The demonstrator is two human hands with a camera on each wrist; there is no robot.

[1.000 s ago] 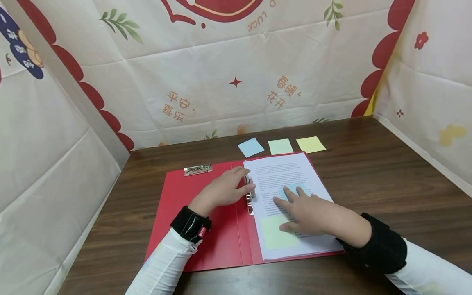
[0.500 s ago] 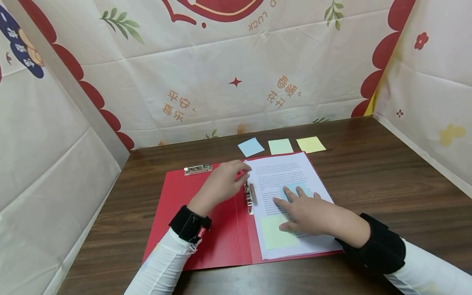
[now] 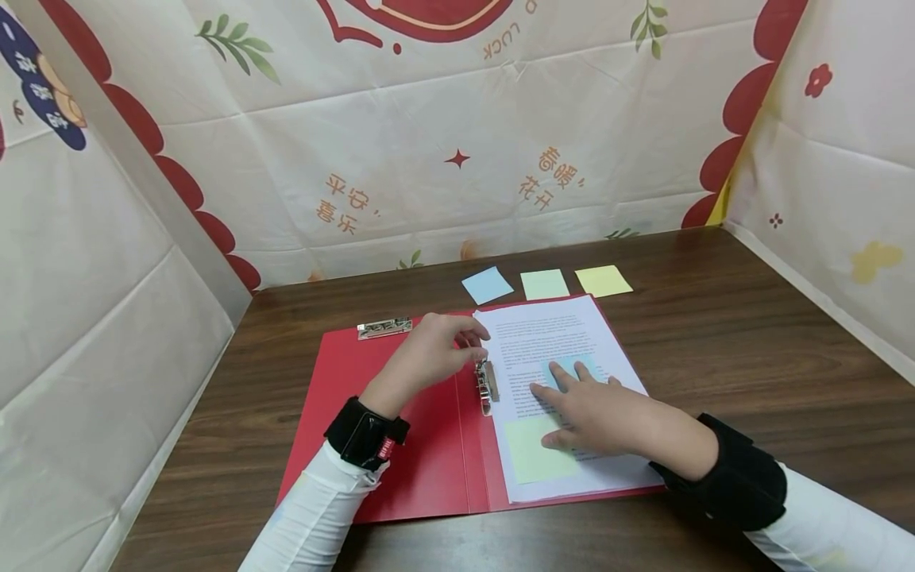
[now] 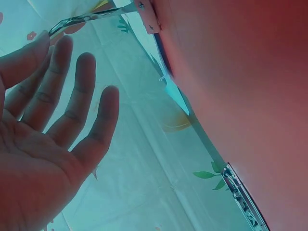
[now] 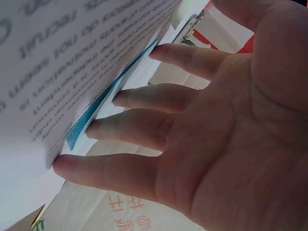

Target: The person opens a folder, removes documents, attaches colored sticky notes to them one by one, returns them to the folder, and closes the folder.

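Observation:
A red folder (image 3: pixel 415 477) lies spread on the table with a stack of printed paper (image 3: pixel 543 326) on its right side. My left hand (image 3: pixel 432 353) is over the folder's spine, thumb and fingers bent loosely with a gap between them. In the left wrist view its thumb tip meets the end of the metal lever of the clip (image 4: pixel 91 18), which stands out from the folder. My right hand (image 3: pixel 600 409) rests spread on the top sheet, fingertips on a blue sticky note (image 3: pixel 582 365) and thumb at a pale green note (image 3: pixel 536 453).
Blue (image 3: pixel 488 286), green (image 3: pixel 545 284) and yellow (image 3: pixel 604 280) sticky notes lie in a row behind the folder. A second metal clip (image 3: pixel 384 328) sits at the folder's upper left edge. Printed cloth (image 3: pixel 457 103) hangs around the wooden table (image 3: pixel 743 342).
My left hand has drawn its thumb up along the clip, and its fingers are more bent than before. More of the clip shows below it. My right hand stays in place.

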